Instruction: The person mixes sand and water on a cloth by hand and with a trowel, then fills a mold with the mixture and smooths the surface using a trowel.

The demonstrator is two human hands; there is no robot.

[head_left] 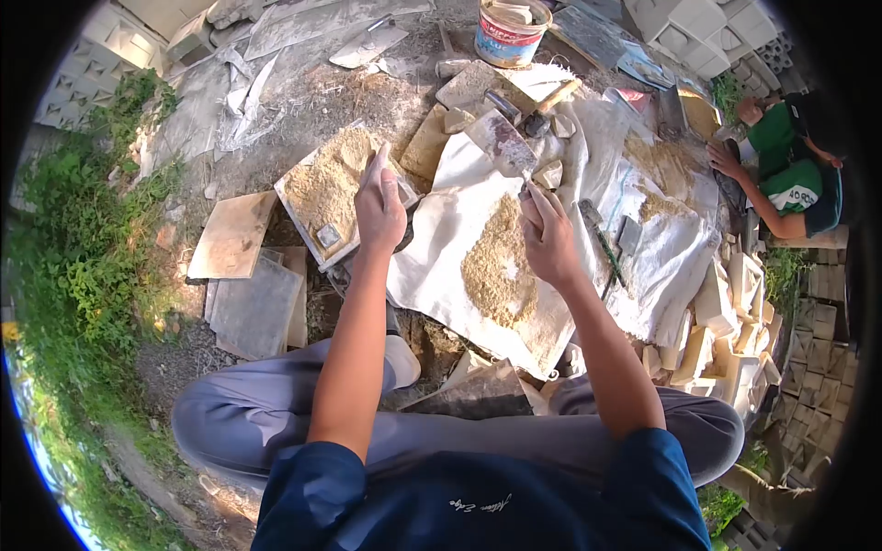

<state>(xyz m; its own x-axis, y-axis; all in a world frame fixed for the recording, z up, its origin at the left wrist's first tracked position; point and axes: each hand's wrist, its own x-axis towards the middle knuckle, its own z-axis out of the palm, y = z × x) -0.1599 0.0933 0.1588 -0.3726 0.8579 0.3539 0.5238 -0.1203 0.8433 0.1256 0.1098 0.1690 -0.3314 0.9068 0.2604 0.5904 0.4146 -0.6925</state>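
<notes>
My right hand [548, 237] is closed round the handle of a trowel. The broad, stained metal blade of the trowel [501, 142] points away from me, over the upper edge of a white sheet [418, 266]. My left hand [379, 213] is raised at the right side of a tray [287, 195] of sandy material, its fingers stretched out together and nothing visible in them. Whether it touches the tray I cannot tell. Sandy powder [354, 156] fills the tray, and a small square piece [328, 236] lies in its near corner. Between my hands, a heap of sandy mix [496, 275] lies on the sheet.
A labelled bucket [508, 41] stands at the back. Flat boards [234, 234] lie on the left, beside green plants [78, 266]. Cast blocks [721, 312] are piled at the right, where another person [790, 165] in green works. Brushlike tools [602, 243] rest on the sheet.
</notes>
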